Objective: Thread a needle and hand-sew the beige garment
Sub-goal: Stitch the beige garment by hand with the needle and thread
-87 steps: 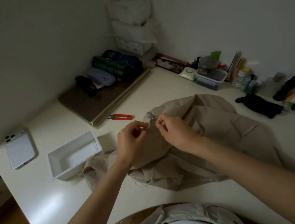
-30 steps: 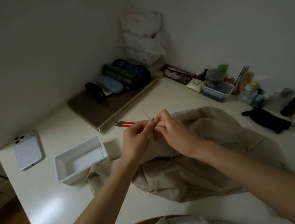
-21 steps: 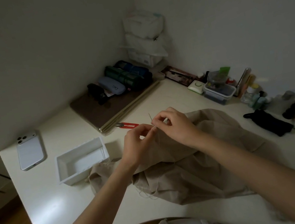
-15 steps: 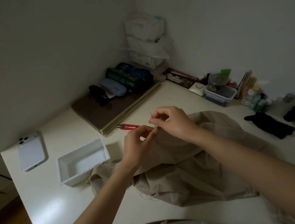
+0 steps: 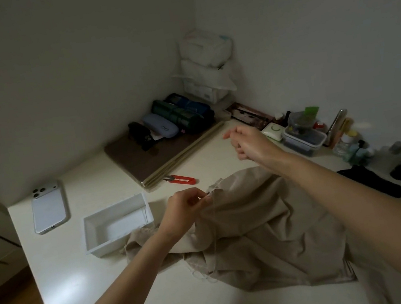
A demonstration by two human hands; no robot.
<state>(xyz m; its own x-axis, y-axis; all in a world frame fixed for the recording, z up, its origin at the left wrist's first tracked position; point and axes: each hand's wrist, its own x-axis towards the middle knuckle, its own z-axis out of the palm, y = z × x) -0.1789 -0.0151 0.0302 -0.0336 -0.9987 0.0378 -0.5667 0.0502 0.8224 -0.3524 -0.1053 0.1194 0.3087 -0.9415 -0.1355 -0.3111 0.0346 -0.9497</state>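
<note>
The beige garment (image 5: 264, 223) lies crumpled on the white table (image 5: 63, 275). My left hand (image 5: 185, 208) pinches a raised fold at the garment's upper left edge. My right hand (image 5: 248, 143) is lifted up and away toward the back, fingers curled in a pinch, as if holding the needle; the needle itself is too small and blurred to see. A pale thread (image 5: 214, 231) hangs down from the pinched fold across the cloth and ends in loose loops near the garment's front edge.
Red thread snips (image 5: 181, 179) lie behind the garment. An empty white tray (image 5: 117, 225) sits to the left, a white phone (image 5: 48, 206) further left. A board (image 5: 160, 153) holding cases stands at the back. Small containers (image 5: 303, 137) and dark items line the right wall.
My right hand has pulled up and back from the fold, drawing the thread through. My left hand stays pinching the fold. The camera tilted slightly upward.
</note>
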